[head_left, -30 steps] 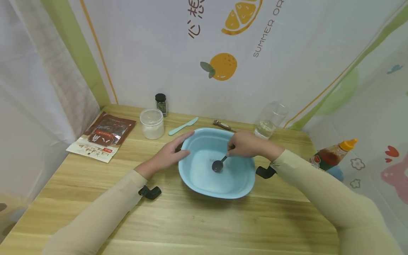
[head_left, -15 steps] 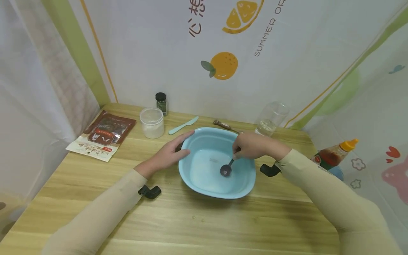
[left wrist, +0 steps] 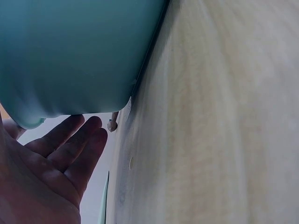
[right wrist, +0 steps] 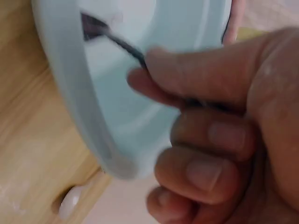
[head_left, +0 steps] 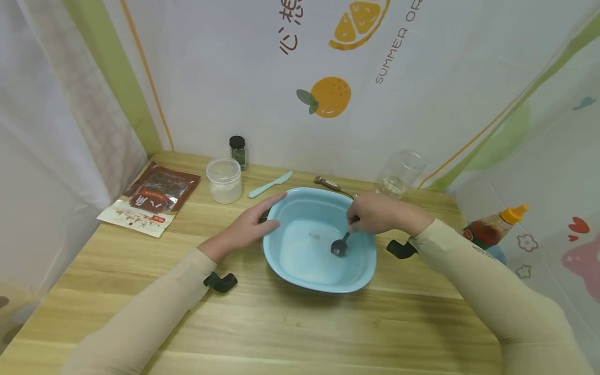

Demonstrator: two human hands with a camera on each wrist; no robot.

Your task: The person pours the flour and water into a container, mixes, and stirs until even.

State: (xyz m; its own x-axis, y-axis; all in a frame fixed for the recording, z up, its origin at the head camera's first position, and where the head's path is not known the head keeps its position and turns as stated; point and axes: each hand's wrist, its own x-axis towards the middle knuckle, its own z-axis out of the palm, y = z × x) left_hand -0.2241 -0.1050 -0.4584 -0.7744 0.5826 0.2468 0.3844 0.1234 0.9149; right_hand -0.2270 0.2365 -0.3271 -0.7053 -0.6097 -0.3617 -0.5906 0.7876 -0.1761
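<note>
A light blue basin (head_left: 307,265) stands mid-table. My left hand (head_left: 248,229) holds it at its left rim; the left wrist view shows the fingers (left wrist: 77,149) extended against the outer wall, just below the rim. Over the basin, my right hand (head_left: 382,212) pinches the handle of a small dark round-bowled spoon (head_left: 339,248) between thumb and index finger. The spoon's bowl is down inside the basin, at the right part of its floor. In the right wrist view the remaining fingers (right wrist: 196,175) are curled toward the palm, and part of the handle is hidden in the hand.
Behind the basin lie a pale green knife (head_left: 270,184) and a brown-handled utensil (head_left: 328,183). A jar of white powder (head_left: 225,188), a black-lidded herb jar (head_left: 238,153) and a spice bag (head_left: 154,195) stand left. At right are a glass (head_left: 398,177) and a sauce bottle (head_left: 497,226).
My right hand has moved the spoon to the right across the basin floor, with a smaller shift in the last half second. The left hand and the basin have stayed in place.
</note>
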